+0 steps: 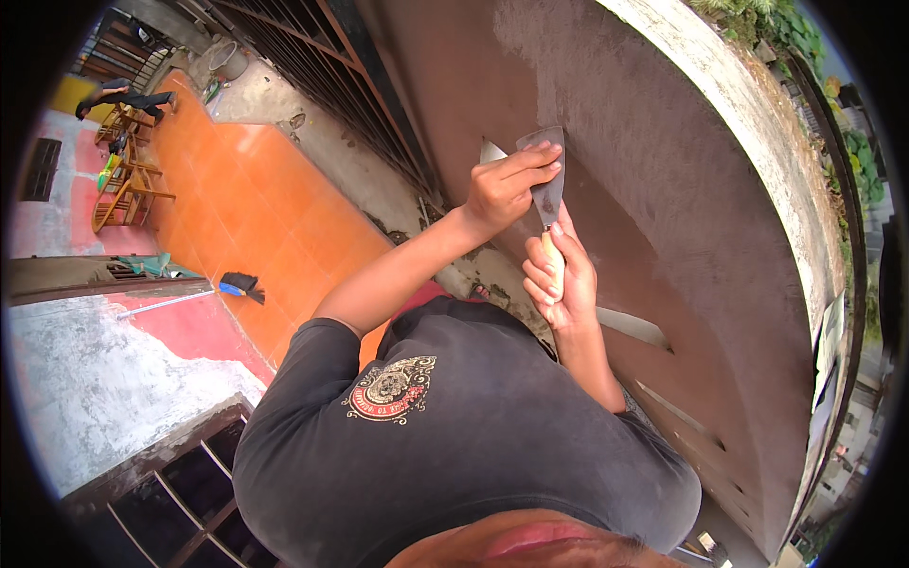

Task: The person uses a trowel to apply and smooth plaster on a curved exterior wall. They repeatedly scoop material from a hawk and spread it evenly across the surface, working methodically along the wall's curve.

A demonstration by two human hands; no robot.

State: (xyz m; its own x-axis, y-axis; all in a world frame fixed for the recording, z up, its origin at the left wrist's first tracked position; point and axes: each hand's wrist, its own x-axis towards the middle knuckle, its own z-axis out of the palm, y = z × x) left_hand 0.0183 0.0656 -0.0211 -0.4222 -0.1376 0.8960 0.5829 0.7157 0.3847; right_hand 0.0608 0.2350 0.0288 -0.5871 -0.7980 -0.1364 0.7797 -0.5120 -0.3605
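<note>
The right hand point(561, 272) grips the scraper point(549, 210); the left hand point(507, 186) curls against its blade point(554, 189), hold unclear: slipping could cut fingers.

To your left, a blue-and-black broom point(248, 285) is touching the orange tiled floor point(237, 204); wooden chairs point(135, 186) and a grey bucket point(227, 62) are standing farther off.

Left hand point(502, 192) near curled right hand point(564, 275)

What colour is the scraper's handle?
The scraper's handle is pale yellow, like light wood. It shows best in the head view.
</note>
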